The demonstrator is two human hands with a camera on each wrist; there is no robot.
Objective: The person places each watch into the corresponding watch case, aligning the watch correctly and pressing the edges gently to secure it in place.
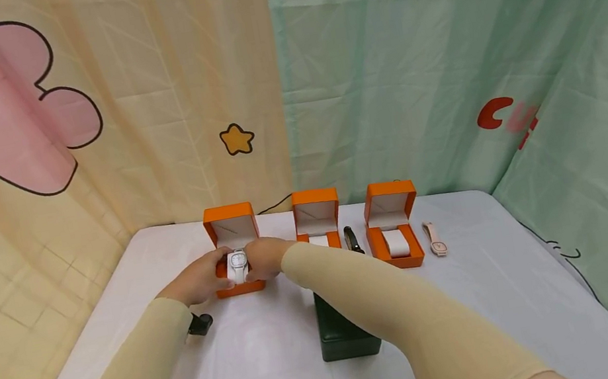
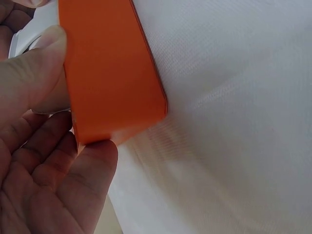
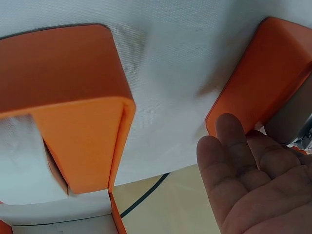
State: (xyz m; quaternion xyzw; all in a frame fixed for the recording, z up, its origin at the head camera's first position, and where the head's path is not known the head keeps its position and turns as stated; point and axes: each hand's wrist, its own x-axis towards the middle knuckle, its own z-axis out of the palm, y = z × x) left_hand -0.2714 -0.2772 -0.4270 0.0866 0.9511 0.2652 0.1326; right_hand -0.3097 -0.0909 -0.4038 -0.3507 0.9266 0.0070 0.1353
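Observation:
In the head view, a white wristwatch (image 1: 238, 261) sits on a pale cushion in the left orange watch box (image 1: 228, 211), whose lid stands up. My left hand (image 1: 202, 277) and right hand (image 1: 267, 256) flank it. The left thumb (image 2: 46, 48) presses near the cushion (image 2: 53, 95); a finger touches the box's outer wall (image 2: 109, 73). Fingers of the right hand (image 3: 258, 180) rest against the opposite wall (image 3: 263, 73), with others bent towards the cushion end (image 3: 290, 119). The right thumb is hidden in the right wrist view.
Two more open orange boxes, a middle one (image 1: 314, 196) and a right one (image 1: 388, 188), hold pale cushions. Beside them lie a black watch (image 1: 352, 240) and a pink watch (image 1: 435, 238). A dark green box (image 1: 349, 336) stands partly under my right forearm. Curtains (image 1: 175, 104) border the white table (image 1: 268, 370).

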